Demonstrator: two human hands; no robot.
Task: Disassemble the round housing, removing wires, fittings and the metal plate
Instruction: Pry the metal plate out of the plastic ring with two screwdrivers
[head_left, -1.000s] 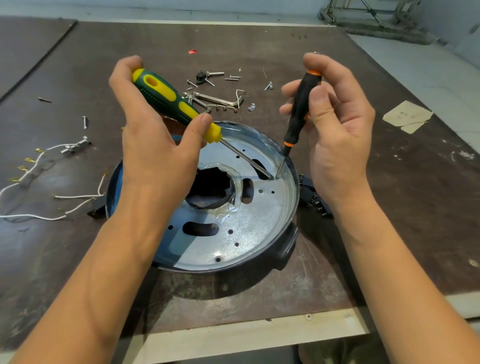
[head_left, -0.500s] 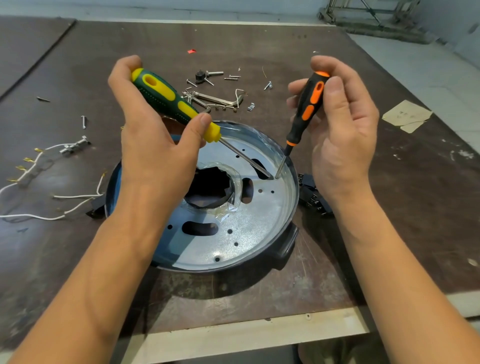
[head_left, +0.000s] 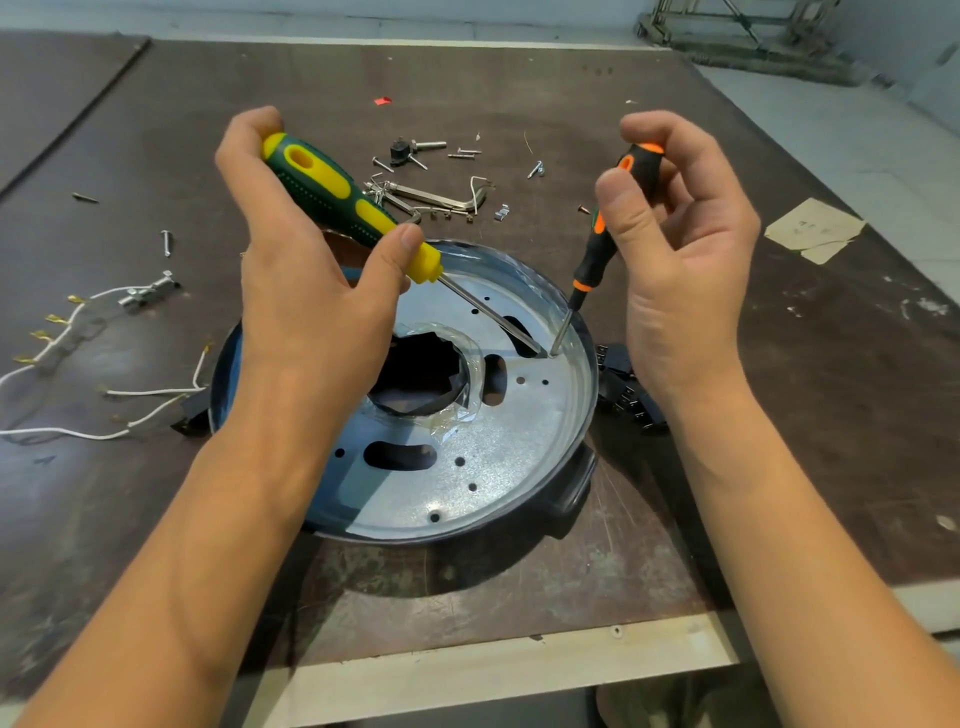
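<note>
- the round housing (head_left: 566, 493) sits open face up at the near middle of the brown table (head_left: 779, 467), with the metal plate (head_left: 509, 441) seated inside it; a dark ragged hole ringed with clear tape is at the plate's centre
- the step in hand looks like freeing the metal plate: two screwdriver tips meet at one spot on its far right side, just inside the rim and beside a slot
- the yellow-green screwdriver (head_left: 337, 202) slants in from the far left, its shaft low across the plate; the orange-black screwdriver (head_left: 602, 249) stands nearly upright, tip down at the same spot
- the left hand (head_left: 306, 291) grips the yellow-green handle, fingers wrapped behind it and thumb pressed near the yellow collar, wrist raised over the plate's left half
- the right hand (head_left: 685, 270) pinches the top of the orange-black handle between thumb and curled fingers, palm facing left, just right of the rim
- whether a screw or a tab lies under the tips is too small to tell; the next move probably calls for steady downward pressure and a turn or a pry, without a tip skidding on the smooth metal
- further out, white wires (head_left: 156, 391) with brass terminals lie to the left of the housing, loose screws and fittings (head_left: 436, 182) lie on the far side, and small black parts (head_left: 623, 395) sit just beside the rim at the right
</note>
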